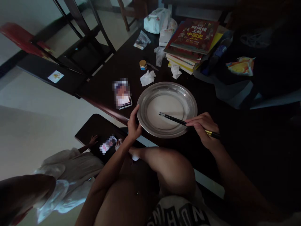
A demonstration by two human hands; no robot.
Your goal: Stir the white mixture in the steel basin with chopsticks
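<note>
A wide, shallow metal basin (191, 100) sits on the dark table, with a pale, cloudy layer (162, 105) covering its bottom. My left hand (134, 125) grips the basin's near left rim. In my right hand (204, 127) is a pair of black chopsticks (172, 118) with gold bands near the back end. Their tips are close together over the middle of the basin; whether they touch the pale layer I cannot tell.
Left of the basin lies a lit phone (122, 94). Behind are crumpled tissues (147, 78), a small gold-lidded jar (143, 65), stacked books (192, 37) and plastic bags (157, 21). At lower left, another person (68, 166) is beside a dark bench (90, 128) with a second phone (108, 144).
</note>
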